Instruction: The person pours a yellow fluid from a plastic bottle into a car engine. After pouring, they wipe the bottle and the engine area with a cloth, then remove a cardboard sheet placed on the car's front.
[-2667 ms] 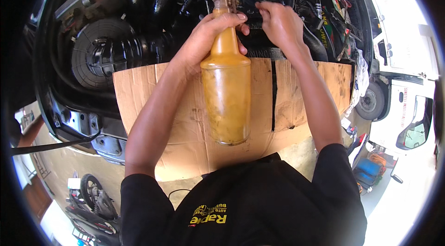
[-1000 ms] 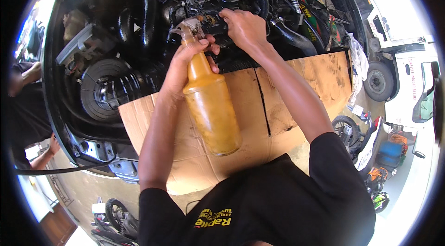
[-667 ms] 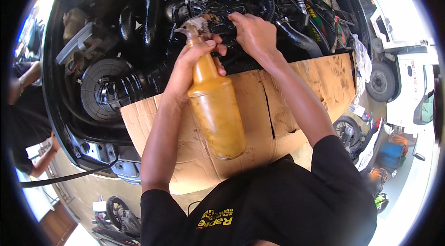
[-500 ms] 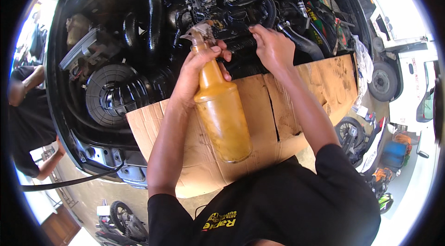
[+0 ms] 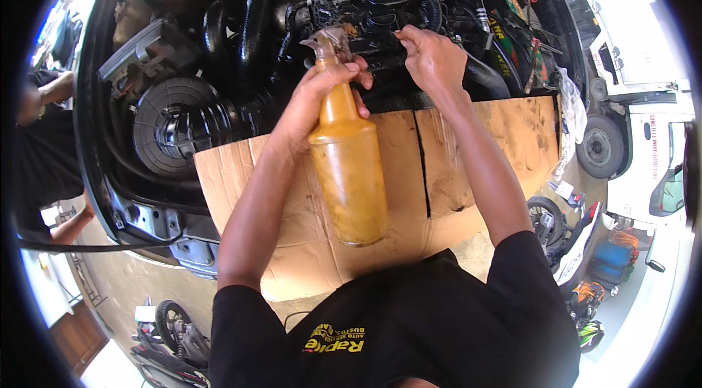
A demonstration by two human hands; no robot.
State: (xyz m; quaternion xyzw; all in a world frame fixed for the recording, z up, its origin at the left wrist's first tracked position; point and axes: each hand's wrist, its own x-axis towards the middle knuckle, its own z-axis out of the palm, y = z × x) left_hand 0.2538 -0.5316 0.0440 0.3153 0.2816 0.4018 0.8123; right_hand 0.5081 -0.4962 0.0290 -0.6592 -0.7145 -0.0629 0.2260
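Observation:
My left hand is wrapped round the neck of a spray bottle. The bottle is clear plastic, holds a yellow-brown liquid, and is topped by a dirty trigger head. It leans with its head toward the dark, wet-looking engine. To the right, above the near part of the engine bay, my right hand is closed with thumb and forefinger pinched together. Whatever may be between those fingers is too small to make out. Beneath both forearms lies a sheet of cardboard over the front edge of the bay.
A round black air-filter housing sits left of the cardboard, and a battery stands at the right of the bay. Another person is beside the car at the left. Motorcycles and a white vehicle stand around.
The view has shifted slightly, so engine and cardboard sit a little differently. The bottle stands somewhat more upright. Both hands keep nearly the same pose, and the person at the left has moved slightly.

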